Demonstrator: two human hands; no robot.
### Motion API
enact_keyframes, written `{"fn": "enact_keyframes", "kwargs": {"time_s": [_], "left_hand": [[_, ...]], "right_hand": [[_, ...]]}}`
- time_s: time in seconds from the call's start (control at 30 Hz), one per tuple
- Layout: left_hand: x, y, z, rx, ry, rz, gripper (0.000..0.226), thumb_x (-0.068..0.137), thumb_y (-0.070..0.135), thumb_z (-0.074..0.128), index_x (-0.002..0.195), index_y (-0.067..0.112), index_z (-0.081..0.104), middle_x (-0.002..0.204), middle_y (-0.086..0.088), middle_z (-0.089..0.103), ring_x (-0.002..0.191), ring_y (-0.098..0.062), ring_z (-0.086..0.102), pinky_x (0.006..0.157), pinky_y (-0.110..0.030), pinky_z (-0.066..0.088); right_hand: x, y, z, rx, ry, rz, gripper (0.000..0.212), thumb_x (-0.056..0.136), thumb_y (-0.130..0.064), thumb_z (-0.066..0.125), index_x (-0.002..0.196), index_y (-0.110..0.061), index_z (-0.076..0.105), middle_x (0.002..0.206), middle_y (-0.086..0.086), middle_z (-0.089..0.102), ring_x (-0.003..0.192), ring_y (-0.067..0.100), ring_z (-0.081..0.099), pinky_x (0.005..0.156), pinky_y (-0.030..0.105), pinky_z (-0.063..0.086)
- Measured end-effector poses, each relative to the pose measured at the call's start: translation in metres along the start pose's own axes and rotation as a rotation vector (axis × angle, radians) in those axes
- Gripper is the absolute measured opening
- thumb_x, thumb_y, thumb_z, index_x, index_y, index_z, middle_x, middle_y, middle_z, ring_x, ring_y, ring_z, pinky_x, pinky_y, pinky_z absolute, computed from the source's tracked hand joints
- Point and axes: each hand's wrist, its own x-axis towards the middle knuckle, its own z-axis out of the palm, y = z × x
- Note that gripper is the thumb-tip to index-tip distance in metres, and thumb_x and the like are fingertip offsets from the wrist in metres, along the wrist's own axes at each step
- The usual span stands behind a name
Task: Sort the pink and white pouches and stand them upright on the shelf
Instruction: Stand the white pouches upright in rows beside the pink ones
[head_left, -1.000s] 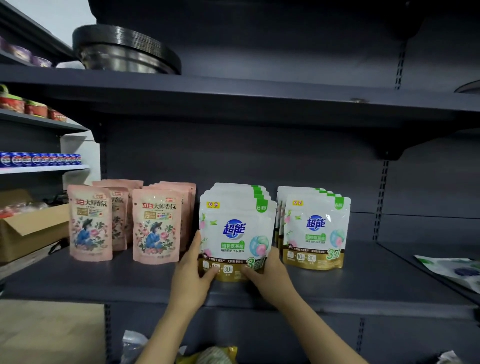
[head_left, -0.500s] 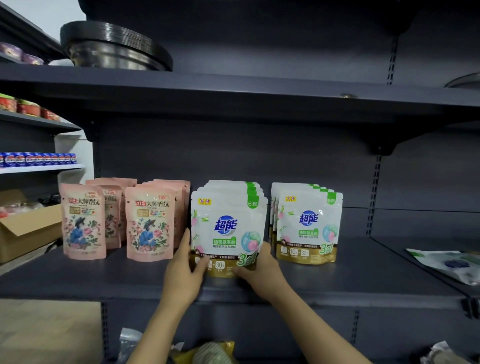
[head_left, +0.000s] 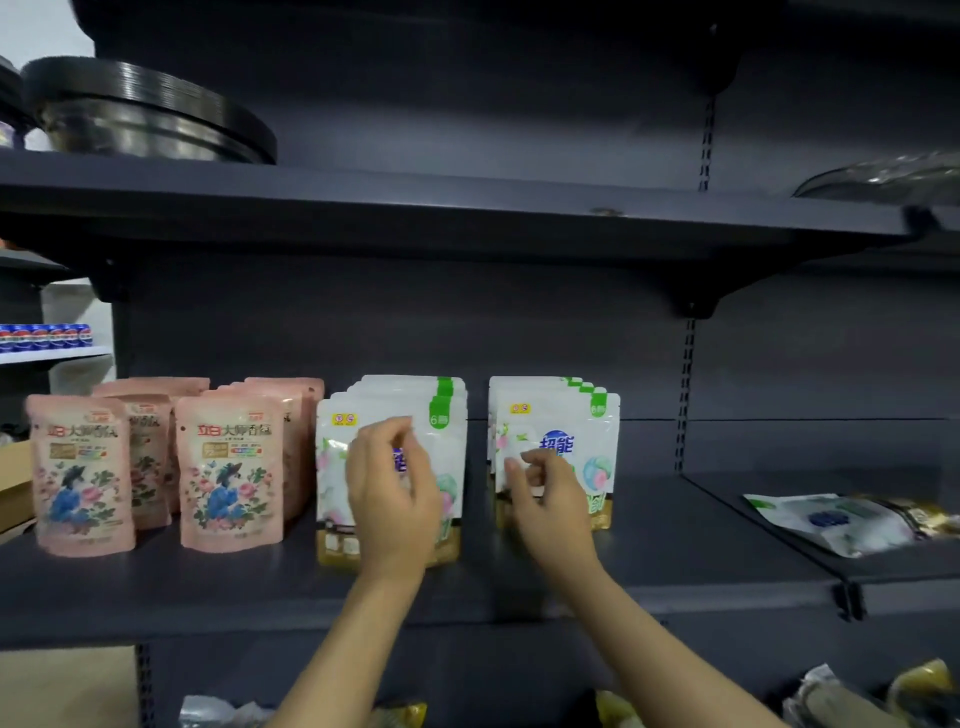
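Head view: on a dark shelf (head_left: 675, 561), pink pouches (head_left: 228, 467) stand upright at left, white pouches (head_left: 395, 410) in two rows at centre. The left hand (head_left: 392, 493) and right hand (head_left: 550, 499) hover before the white rows, fingers loosely curled, holding nothing. Another white pouch (head_left: 831, 522) lies flat, far right.
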Motion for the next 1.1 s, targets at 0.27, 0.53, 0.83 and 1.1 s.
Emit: {"fn": "enact_keyframes", "kwargs": {"time_s": [0.27,0.53,0.83,1.1], "left_hand": [[-0.038,0.075,0.137,-0.204,-0.273,0.079,0.017,0.088,0.012,0.044,0.096,0.004,0.058,0.088,-0.003,0.059,0.079,-0.009,0.050,0.073,-0.017,0.040],[-0.107,0.113,0.253,-0.083,-1.011,-0.292,0.034,0.091,0.020,0.050,0.125,0.016,0.045,0.116,-0.006,0.059,0.101,-0.022,0.058,0.078,-0.024,0.040],[-0.166,0.125,0.324,0.104,-1.519,0.071,0.034,0.075,0.013,0.049,0.106,0.018,0.061,0.117,-0.009,0.062,0.105,-0.031,0.059,0.086,-0.037,0.052],[-0.174,0.119,0.342,0.397,-1.291,0.380,0.037,0.086,0.003,0.044,0.111,0.017,0.067,0.114,-0.009,0.065,0.110,-0.030,0.055,0.095,-0.034,0.040]], "right_hand": [[0.040,0.029,-0.113,-0.196,0.225,-0.058,0.020,0.096,-0.024,0.046,0.082,-0.013,0.054,0.082,0.002,0.056,0.072,0.014,0.051,0.063,0.024,0.036],[0.048,0.101,-0.224,-0.440,0.248,0.088,0.022,0.096,-0.013,0.044,0.074,-0.009,0.047,0.077,0.006,0.051,0.071,0.020,0.045,0.057,0.024,0.022],[0.060,0.159,-0.288,-0.470,0.288,0.248,0.022,0.095,-0.007,0.041,0.083,-0.003,0.059,0.080,0.007,0.056,0.075,0.025,0.050,0.053,0.026,0.025],[0.075,0.167,-0.301,-0.463,0.380,0.252,0.030,0.097,-0.016,0.042,0.069,-0.008,0.046,0.067,0.000,0.045,0.070,0.022,0.044,0.057,0.030,0.019]]}}
